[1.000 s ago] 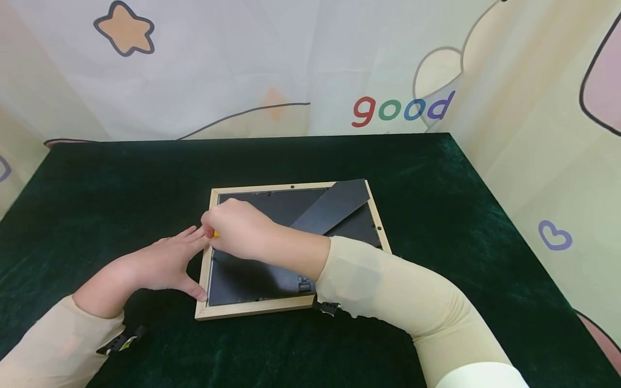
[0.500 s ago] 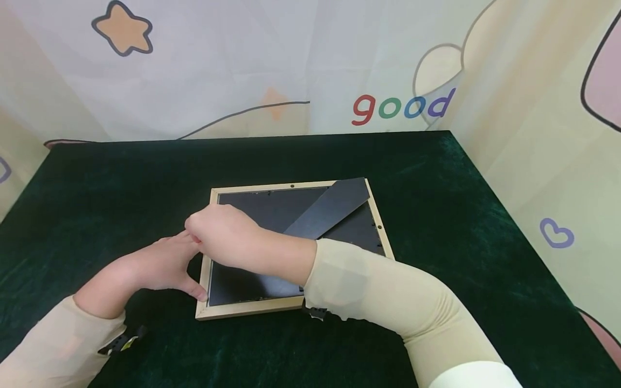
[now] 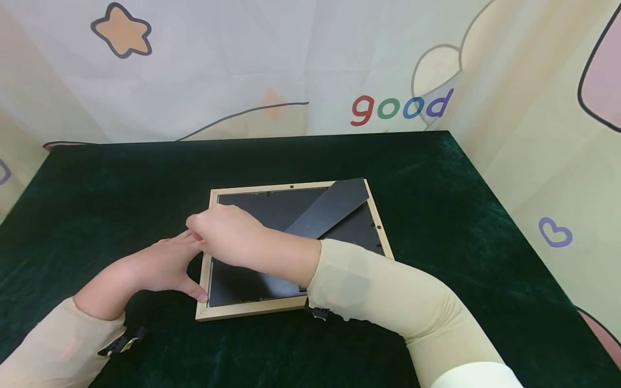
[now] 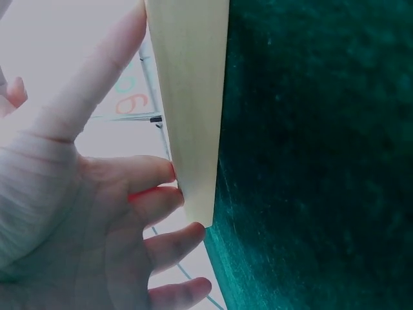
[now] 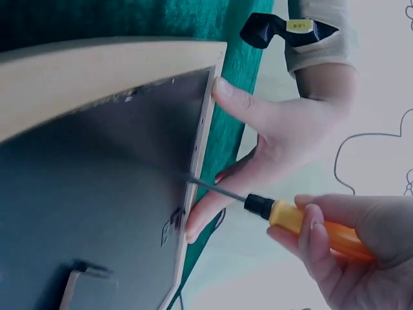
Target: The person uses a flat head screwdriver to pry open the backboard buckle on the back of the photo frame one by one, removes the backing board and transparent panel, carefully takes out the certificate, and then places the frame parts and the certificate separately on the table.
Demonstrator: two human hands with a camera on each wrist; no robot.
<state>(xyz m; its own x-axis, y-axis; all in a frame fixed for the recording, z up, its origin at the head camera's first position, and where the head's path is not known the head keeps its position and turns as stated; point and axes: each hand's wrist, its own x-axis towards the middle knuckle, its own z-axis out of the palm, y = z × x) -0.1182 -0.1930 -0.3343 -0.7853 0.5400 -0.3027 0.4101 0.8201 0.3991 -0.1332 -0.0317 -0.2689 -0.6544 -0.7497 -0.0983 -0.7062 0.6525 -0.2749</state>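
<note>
A picture frame (image 3: 257, 308) with a pale wooden rim lies face down, its black backing board (image 3: 257, 210) upward. Along the frame's left side rests my left hand (image 3: 167, 264), fingers extended; the left wrist view shows thumb and fingertips against the wooden edge (image 4: 192, 116). My right hand (image 3: 228, 234) crosses over the board and grips a screwdriver (image 5: 287, 216) by its orange-yellow handle, as the right wrist view shows. The shaft points at the inner edge of the rim, between the left thumb and fingers, near a small hanger (image 5: 171, 227). In the head view the right hand hides the screwdriver.
A black stand leg (image 3: 332, 207) lies diagonally across the backing, reaching the frame's far right corner. Small dark tabs (image 3: 378, 227) sit along the rim. Dark green cloth (image 3: 461, 215) covers the table, and a printed curtain (image 3: 218, 64) hangs behind it.
Over the first half second my right hand moved left toward the left fingers, covering the yellow handle in the head view. Since then it has barely shifted. The left hand and frame stayed put.
</note>
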